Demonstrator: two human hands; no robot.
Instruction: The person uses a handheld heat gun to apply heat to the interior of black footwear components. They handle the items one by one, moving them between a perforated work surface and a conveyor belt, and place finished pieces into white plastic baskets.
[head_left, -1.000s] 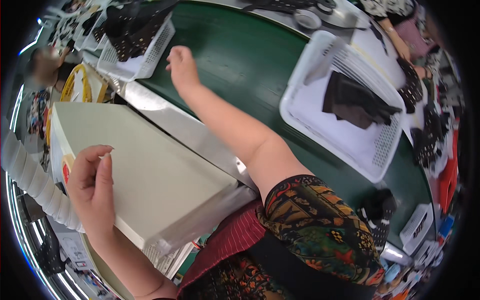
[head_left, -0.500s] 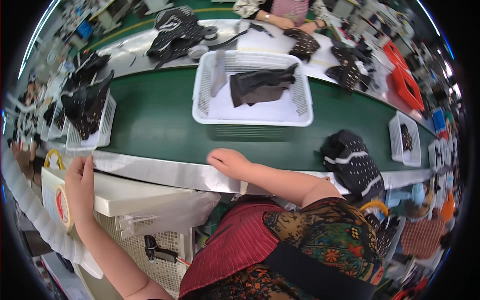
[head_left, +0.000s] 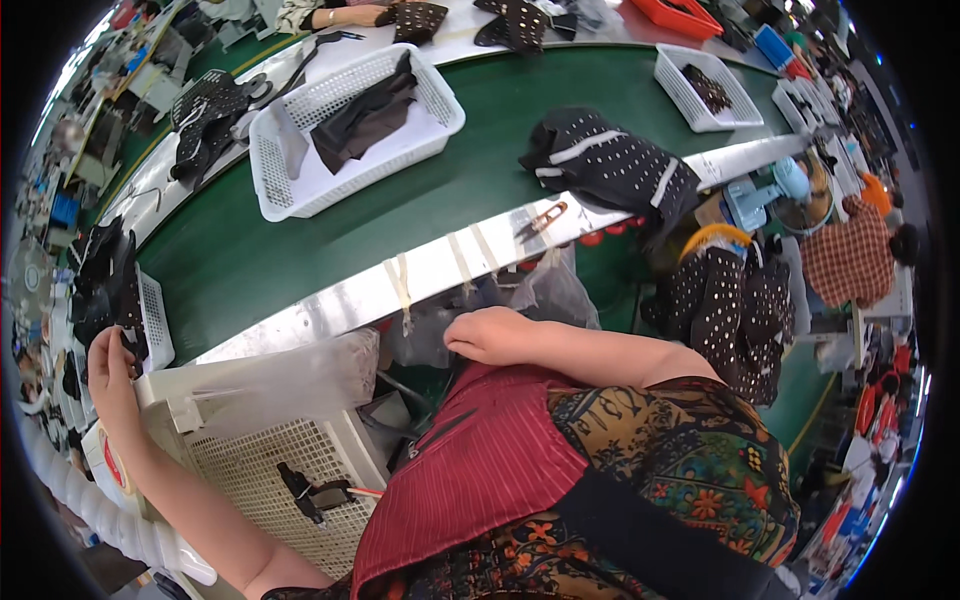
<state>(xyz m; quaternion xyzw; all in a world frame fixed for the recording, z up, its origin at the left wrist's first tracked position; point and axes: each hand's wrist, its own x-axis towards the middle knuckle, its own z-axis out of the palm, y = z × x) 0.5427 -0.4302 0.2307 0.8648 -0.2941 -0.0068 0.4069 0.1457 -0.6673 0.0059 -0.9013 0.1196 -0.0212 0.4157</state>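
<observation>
At the far left, my left hand (head_left: 112, 372) is raised with its fingers bent. It is at the near end of a white basket (head_left: 154, 318) heaped with dark dotted cloth (head_left: 105, 285). Its fingertips meet the edge of the cloth, and what they pinch, if anything, is too small to make out. My right hand (head_left: 488, 336) is held in front of my red striped apron (head_left: 470, 450), just short of the metal table edge. Its fingers are curled in, with nothing seen in them.
On the green belt (head_left: 400, 225) stand a white basket (head_left: 455, 118) with dark cloth and a smaller one (head_left: 742, 122). Dotted black cloth (head_left: 610, 160) hangs over the metal edge beside orange-handled snips (head_left: 545, 220). A plastic bag (head_left: 290, 380) lies over a cream box. Opposite, a person's hand (head_left: 360, 15) touches dotted cloth.
The view has swung to the right and tilted. My right hand has drawn back from above the metal edge toward my apron. My left hand is now against the basketed cloth.
</observation>
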